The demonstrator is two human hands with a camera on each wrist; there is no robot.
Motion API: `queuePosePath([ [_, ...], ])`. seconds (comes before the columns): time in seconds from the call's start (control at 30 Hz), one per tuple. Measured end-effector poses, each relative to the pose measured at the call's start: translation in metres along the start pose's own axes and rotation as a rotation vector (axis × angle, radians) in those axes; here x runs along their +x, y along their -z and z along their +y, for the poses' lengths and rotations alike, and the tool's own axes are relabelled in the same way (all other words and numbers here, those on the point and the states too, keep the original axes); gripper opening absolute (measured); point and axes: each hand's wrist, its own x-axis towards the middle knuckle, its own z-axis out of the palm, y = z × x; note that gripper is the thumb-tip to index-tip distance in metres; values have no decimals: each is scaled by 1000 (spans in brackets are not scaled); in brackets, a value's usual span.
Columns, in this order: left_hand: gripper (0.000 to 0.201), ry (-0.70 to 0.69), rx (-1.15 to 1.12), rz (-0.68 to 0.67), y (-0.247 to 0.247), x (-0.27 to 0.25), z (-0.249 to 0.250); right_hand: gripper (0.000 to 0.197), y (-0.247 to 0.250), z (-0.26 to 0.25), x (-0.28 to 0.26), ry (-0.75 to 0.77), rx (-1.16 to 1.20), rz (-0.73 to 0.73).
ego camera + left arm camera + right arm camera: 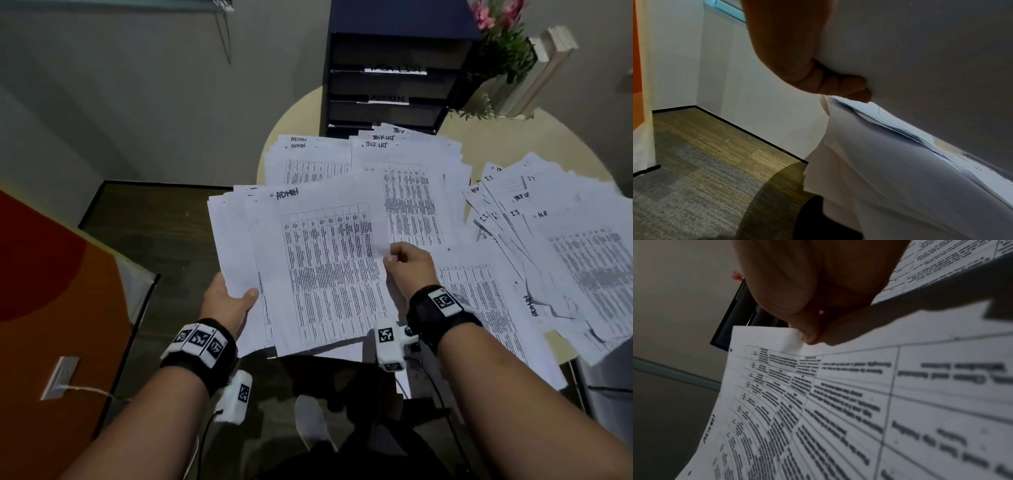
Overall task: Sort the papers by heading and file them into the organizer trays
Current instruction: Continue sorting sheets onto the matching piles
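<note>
- The left hand (228,303) holds a thick bundle of ADMIN sheets (318,267) from below, thumb on top and fingers curled under it, as the left wrist view shows.
- The right hand (409,263) pinches the right edge of the top sheet of that bundle between thumb and fingertips.
- The bundle hangs in the air in front of the person, at the near left edge of the round table (486,137); its sheets are fanned and not squared.
- To do this step well, I think the person should first knock the bundle's edges even, because a fanned bundle may catch on the tray mouth.
- The bundle is soft and bends in the middle, so both hands should support it flat while it goes in.
- The heading must be read before filing: the slot marked ADMIN is the one to aim at.
- The dark organizer (394,68) stands at the far side of the table, with several trays one above the other.
- One tray front carries a label that seems to say TASK LIST and the one below it ADMIN; the picture is dim there, so I am not sure whether paper already lies inside.
- On the table lie an ADMIN pile (308,157), a TASK LIST pile (404,161) and mixed papers (548,222) with IT and HR headings, not yet sorted.
</note>
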Motion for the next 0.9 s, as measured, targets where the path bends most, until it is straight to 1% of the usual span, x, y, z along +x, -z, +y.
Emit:
queuePosePath([
  [0.1,38,1,9,21,2,3,0,22,4,-2,4,16,-35,36],
  [0.17,39,-10,12,45,4,5,1,28,7,-2,8,-20,5,68],
  [0.23,41,-22,17,66,6,8,0,36,10,0,10,-63,207,86],
  [0.3,38,-25,17,75,7,9,2,38,12,-2,9,-133,378,17],
  [0.33,37,-24,17,77,7,9,2,34,11,-2,8,-145,375,-12],
  [0.37,36,-23,17,79,6,9,3,25,12,-3,7,-152,336,-25],
  [0.43,34,-27,21,83,4,9,5,11,9,-7,6,-139,194,-34],
  [0.47,34,-28,27,86,3,8,5,8,7,-12,2,-117,132,-47],
  [0.53,36,-34,36,96,2,9,7,21,1,-16,0,-123,126,-73],
  [0.57,37,-34,40,100,1,9,7,24,-2,-17,0,-126,112,-68],
  [0.67,37,-31,41,121,5,12,7,9,-8,-15,13,-81,9,-2],
  [0.73,36,-16,51,162,13,16,7,10,-11,-21,25,-81,-36,57],
  [0.8,38,18,55,198,23,21,4,10,-19,-31,40,-98,-60,41],
  [0.9,39,48,57,213,34,25,-2,16,-37,-49,52,-132,88,10],
])
